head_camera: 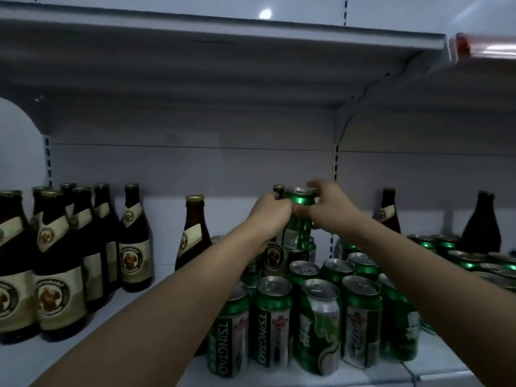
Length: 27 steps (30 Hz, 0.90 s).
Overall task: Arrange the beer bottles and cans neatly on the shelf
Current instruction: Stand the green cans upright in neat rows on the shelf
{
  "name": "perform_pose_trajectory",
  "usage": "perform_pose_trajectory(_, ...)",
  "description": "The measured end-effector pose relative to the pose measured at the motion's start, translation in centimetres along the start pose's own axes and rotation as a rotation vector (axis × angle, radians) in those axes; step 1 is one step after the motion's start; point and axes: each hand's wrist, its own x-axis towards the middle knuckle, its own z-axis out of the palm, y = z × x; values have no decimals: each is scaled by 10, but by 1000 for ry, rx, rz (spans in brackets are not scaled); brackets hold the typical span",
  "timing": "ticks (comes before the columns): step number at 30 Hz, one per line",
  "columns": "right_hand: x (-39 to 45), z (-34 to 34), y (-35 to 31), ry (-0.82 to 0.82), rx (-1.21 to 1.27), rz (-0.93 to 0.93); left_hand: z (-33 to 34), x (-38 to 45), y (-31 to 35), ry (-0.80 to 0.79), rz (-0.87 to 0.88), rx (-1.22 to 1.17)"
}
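Fingers [315,188] of both hands wrap a raised green can [298,219], half hiding the bottle [278,191] behind.

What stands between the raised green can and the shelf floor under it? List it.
The raised green can, held by the left hand and right hand, has green cans standing directly beneath it and a brown bottle just left. No bare shelf shows below it.

Above you, a grey upper shelf board [223,32] spans the frame's top, a blurred red-and-white price strip [485,48] at upper right; slotted uprights [336,163] line the pale back panel [223,169].
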Motion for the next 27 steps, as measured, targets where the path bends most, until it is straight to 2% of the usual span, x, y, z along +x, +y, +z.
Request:
perform_pose_trajectory(4,16,14,26,-158,-23,145,9,13,-16,-64,-191,-96)
perform_pose_trajectory(8,24,25,41,-232,-54,203,17,25,-31,-72,-286,-131)
perform_pose_trajectory(12,27,33,49,-345,-155,275,23,25,-39,-145,-407,-149)
perform_pose_trajectory(20,34,30,48,-506,-364,350,35,23,-53,-223,-449,-69)
perform_pose_trajectory(23,33,23,39,-548,-340,353,32,21,-44,-237,-365,-14)
perform_pose_trajectory(25,31,21,28,-500,-303,291,26,16,-31,-159,-189,122)
perform_pose_trajectory(27,29,20,15,-379,-258,138,11,5,-13,-54,70,217)
